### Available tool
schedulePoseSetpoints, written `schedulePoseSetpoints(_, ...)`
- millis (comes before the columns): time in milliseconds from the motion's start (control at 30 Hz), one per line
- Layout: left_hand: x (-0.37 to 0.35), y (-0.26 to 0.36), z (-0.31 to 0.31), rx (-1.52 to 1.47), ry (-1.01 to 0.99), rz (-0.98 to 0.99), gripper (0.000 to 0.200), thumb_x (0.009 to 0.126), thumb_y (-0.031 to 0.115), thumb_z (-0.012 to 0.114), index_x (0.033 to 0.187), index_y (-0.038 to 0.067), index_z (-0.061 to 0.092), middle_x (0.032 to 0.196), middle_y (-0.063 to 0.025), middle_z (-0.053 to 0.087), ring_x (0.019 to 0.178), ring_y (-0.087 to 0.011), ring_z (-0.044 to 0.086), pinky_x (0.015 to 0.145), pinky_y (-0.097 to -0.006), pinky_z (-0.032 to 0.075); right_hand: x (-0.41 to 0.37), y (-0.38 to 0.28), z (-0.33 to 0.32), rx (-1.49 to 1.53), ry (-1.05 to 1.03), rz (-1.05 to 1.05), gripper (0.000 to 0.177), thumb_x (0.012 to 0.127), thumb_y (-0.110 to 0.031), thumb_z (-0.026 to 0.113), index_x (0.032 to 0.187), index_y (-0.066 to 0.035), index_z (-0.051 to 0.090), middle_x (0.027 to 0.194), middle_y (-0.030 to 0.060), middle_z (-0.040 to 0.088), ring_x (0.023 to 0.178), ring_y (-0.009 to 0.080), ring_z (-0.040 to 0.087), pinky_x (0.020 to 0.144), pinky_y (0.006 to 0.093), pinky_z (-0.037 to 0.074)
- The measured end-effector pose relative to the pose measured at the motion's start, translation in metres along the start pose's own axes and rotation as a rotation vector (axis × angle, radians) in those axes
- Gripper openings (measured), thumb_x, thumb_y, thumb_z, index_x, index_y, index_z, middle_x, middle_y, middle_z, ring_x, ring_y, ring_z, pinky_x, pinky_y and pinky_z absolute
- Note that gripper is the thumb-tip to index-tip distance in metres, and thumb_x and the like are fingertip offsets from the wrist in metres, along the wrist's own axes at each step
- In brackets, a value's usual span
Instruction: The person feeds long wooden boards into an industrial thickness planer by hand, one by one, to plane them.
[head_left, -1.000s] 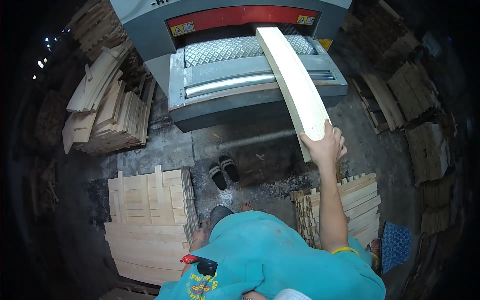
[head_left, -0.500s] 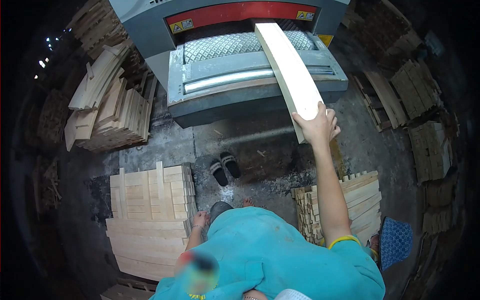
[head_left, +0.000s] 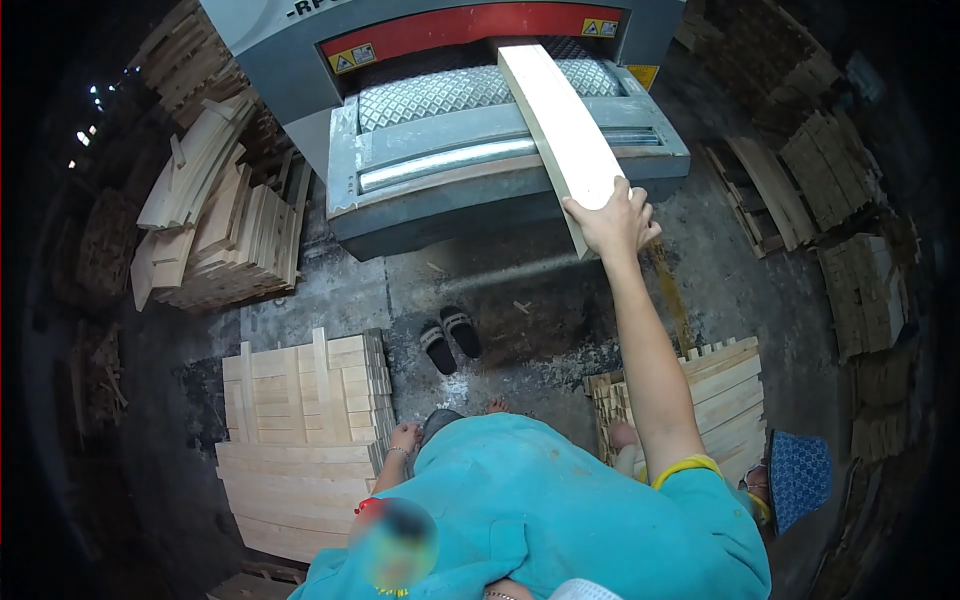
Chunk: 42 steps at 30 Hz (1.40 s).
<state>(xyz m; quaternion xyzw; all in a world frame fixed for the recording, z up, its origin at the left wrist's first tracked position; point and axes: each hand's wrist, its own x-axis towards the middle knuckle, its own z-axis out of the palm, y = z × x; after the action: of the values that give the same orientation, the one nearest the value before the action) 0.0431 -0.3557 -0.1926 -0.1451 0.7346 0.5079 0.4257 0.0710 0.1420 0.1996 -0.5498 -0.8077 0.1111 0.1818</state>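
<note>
My right hand is closed on the near end of a long pale wooden board, thumb on the left edge and fingers over the top and right side. The board's far end reaches under the red front of a grey machine, over its patterned feed roller. Low on the left, my left hand, a bracelet at its wrist, is beside the edge of a stack of pale boards; its fingers are too small to make out.
A pair of dark slippers lies on the floor before the machine. Another board stack stands right of my body, near a blue patterned hat. More wood piles line the left and right sides.
My right hand and the board's near end have moved forward, toward the machine, and slightly left in view. The camera view has shifted a little. My left hand stays beside the stack.
</note>
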Motion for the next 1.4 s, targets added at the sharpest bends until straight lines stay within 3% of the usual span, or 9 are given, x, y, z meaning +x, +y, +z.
schedulePoseSetpoints(233,-0.013,0.013,0.013,0.142,0.107,0.080,0.019,0.090,0.018,0.055,0.097,0.002,0.064,0.079,-0.0076,0.066,0.066,-0.0145,0.061,0.058,-0.0282,0.049,0.016,-0.007,0.016,0.032,0.049,-0.019,0.088,0.059,-0.056,0.073,0.130,-0.011,0.048,0.125,0.0170,0.047,0.120,0.0350,0.042,0.101,0.0508,0.026)
schedulePoseSetpoints(467,-0.014,-0.036,-0.002,-0.094,0.172,0.093,0.016,0.089,0.014,0.057,0.095,0.001,0.064,0.081,-0.0090,0.067,0.069,-0.0150,0.062,0.060,-0.0274,0.050,0.029,-0.019,0.022,0.030,0.024,-0.010,0.090,0.059,-0.058,0.075,0.133,-0.014,0.047,0.129,0.0178,0.045,0.123,0.0357,0.040,0.102,0.0526,0.025)
schedulePoseSetpoints(600,-0.039,-0.050,-0.006,-0.030,0.251,0.102,0.013,0.088,0.011,0.056,0.093,0.001,0.064,0.080,-0.0093,0.066,0.068,-0.0149,0.061,0.057,-0.0265,0.048,0.036,-0.028,0.023,0.025,0.019,-0.019,0.091,0.059,-0.063,0.074,0.133,-0.017,0.048,0.130,0.0181,0.045,0.124,0.0382,0.039,0.102,0.0557,0.025)
schedulePoseSetpoints(733,-0.051,-0.069,-0.005,0.162,0.360,0.035,0.020,0.084,0.019,0.060,0.091,0.003,0.068,0.083,-0.0118,0.068,0.075,-0.0189,0.064,0.070,-0.0306,0.049,0.044,-0.036,0.027,-0.042,0.033,-0.027,0.092,0.058,-0.066,0.073,0.133,-0.018,0.048,0.131,0.0189,0.047,0.124,0.0375,0.042,0.101,0.0571,0.027)
schedulePoseSetpoints(933,-0.064,-0.076,0.005,0.140,0.430,0.044,0.025,0.080,0.025,0.062,0.093,0.004,0.070,0.093,-0.0154,0.069,0.090,-0.0273,0.065,0.082,-0.0351,0.049,0.054,-0.041,0.035,-0.034,0.027,-0.037,0.094,0.058,-0.067,0.072,0.134,-0.018,0.047,0.135,0.0193,0.045,0.126,0.0381,0.040,0.102,0.0590,0.027)
schedulePoseSetpoints(1400,-0.098,-0.134,0.007,-0.054,0.568,0.118,0.023,0.082,0.023,0.060,0.094,0.007,0.072,0.094,-0.0120,0.070,0.088,-0.0223,0.066,0.079,-0.0306,0.050,0.089,-0.058,0.054,-0.090,0.014,-0.033,0.095,0.057,-0.071,0.071,0.135,-0.024,0.047,0.137,0.0168,0.044,0.126,0.0359,0.042,0.102,0.0567,0.029)
